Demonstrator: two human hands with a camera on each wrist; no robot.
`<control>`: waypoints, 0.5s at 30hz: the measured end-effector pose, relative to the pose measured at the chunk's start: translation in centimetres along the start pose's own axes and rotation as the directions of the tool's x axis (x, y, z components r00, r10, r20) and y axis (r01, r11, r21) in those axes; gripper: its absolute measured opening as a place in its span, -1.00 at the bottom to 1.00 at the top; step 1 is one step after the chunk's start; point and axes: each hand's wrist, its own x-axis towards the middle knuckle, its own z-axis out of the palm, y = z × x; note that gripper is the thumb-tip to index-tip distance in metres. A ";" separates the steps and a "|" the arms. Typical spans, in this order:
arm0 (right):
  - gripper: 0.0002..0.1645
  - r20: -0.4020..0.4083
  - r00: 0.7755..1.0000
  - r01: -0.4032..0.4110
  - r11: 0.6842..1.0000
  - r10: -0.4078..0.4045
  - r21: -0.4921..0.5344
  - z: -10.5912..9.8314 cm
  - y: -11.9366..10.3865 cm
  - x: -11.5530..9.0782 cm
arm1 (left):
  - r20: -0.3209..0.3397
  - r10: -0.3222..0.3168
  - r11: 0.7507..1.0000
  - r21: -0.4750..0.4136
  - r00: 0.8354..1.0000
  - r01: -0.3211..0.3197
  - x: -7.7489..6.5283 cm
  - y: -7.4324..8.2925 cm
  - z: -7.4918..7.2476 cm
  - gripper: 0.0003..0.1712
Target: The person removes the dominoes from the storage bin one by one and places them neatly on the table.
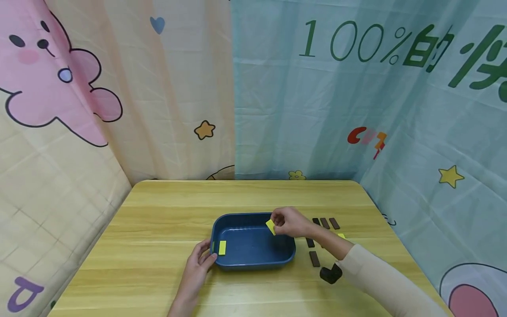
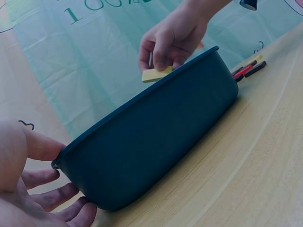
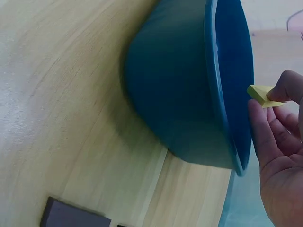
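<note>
A blue rectangular basin (image 1: 253, 266) sits on the table. My left hand (image 1: 198, 263) holds its left end, thumb on the rim and fingertips against the outer wall, as the left wrist view shows. Over the right end of the basin, my right hand (image 1: 292, 222) pinches a thin yellow block (image 3: 259, 94) between thumb and fingers, above rim height. Another yellow block (image 1: 222, 247) lies inside, near the left wall. To the right, partly behind the right forearm, are several dark brown blocks (image 1: 314, 259) and a yellow one (image 1: 341, 236).
A small black object (image 1: 330, 274) appears beside the right sleeve (image 1: 380, 277); its kind is unclear. In the left wrist view, a red piece (image 2: 245, 70) lies among the dark blocks. Printed curtains (image 1: 273, 132) hang behind the wooden table (image 1: 166, 211).
</note>
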 end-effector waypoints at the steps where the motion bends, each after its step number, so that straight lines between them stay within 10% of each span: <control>1: -0.84 -0.005 1.000 -0.008 1.000 0.008 0.006 -0.1 0.1 -0.2 | 0.002 -0.001 1.000 0.001 1.000 0.001 0.0 0.0 0.0 -0.41; 15: -0.85 -0.110 0.990 -0.081 0.993 0.090 0.083 -1.3 2.6 -3.6 | 0.010 -0.010 1.000 -0.005 1.000 0.010 0.2 0.1 0.0 -0.40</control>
